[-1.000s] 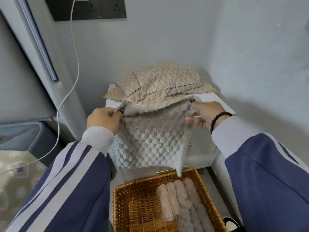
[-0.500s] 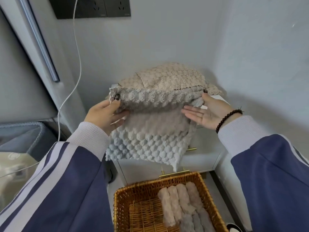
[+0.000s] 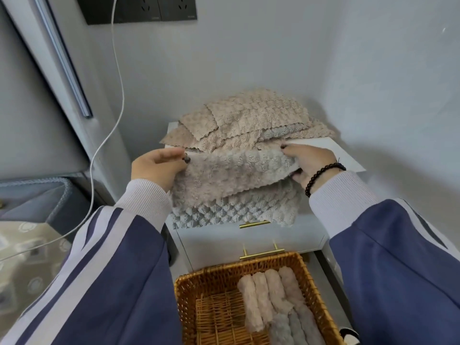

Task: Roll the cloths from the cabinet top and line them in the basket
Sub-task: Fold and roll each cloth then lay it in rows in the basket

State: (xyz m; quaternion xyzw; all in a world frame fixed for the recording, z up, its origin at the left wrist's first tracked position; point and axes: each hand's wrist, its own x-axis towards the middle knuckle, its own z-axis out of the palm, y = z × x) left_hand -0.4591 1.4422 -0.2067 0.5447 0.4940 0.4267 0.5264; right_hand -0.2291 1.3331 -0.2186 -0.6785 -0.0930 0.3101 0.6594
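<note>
Grey waffle cloth [image 3: 234,175]: folded over cabinet top's front edge, left hand [image 3: 159,168] and right hand [image 3: 308,163] pinching its ends. Wicker basket [image 3: 189,290]: several rolls lined along right side. Unrolled stack [image 3: 251,120] remains.

Folded grey cloth [image 3: 231,178], perhaps half-rolled.

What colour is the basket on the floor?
The basket is golden-brown woven wicker, seen best in the head view, the only one here.
</note>
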